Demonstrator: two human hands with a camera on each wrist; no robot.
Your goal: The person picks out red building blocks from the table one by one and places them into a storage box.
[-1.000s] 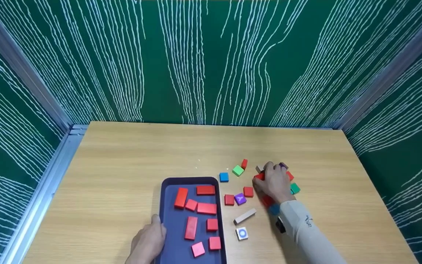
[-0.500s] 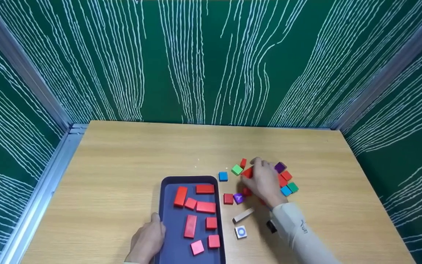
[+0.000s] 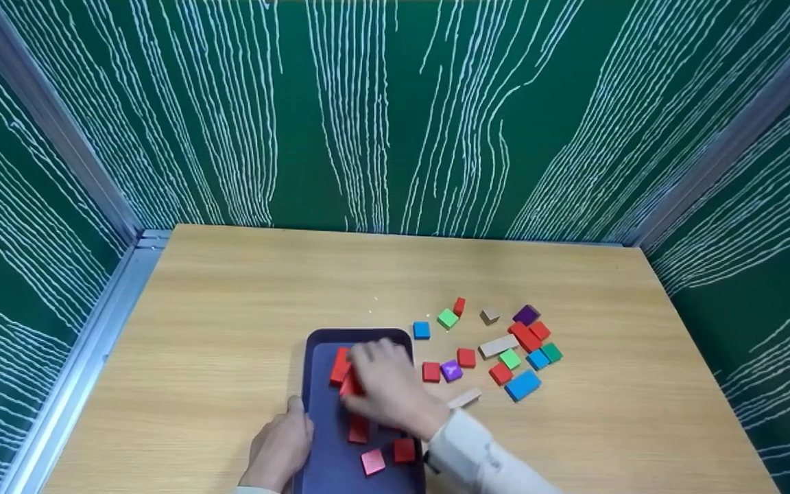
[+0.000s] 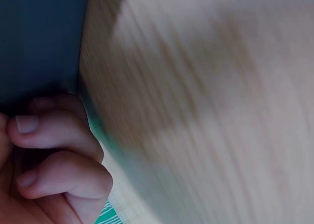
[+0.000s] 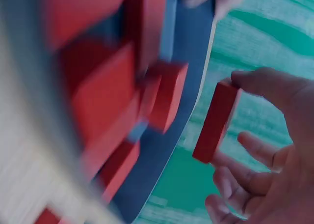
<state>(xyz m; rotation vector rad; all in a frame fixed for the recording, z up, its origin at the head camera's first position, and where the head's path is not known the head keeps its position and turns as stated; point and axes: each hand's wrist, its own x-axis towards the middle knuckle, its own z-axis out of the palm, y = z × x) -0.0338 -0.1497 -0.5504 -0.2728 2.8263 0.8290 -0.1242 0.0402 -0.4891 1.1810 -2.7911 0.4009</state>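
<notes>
Red block (image 5: 216,121) sits pinched in the right hand (image 3: 388,387), thumb and fingers curled round it, above the dark tray (image 3: 319,439) where other red blocks (image 3: 371,463) lie. Left hand (image 3: 278,449) grips the tray's 9 o'clock rim, fingers curled on it. Loose coloured blocks (image 3: 522,384) lie on the desk (image 3: 230,309) at 3 o'clock of the tray

Several red blocks (image 3: 404,449) in the dark tray (image 3: 319,343) are covered in the head view by the right hand (image 3: 385,387). The left hand (image 3: 278,449) is cut off by the lower edge there. Both wrist views are motion-blurred. In the left wrist view, only curled fingertips (image 4: 59,130) against the tray are shown.
</notes>
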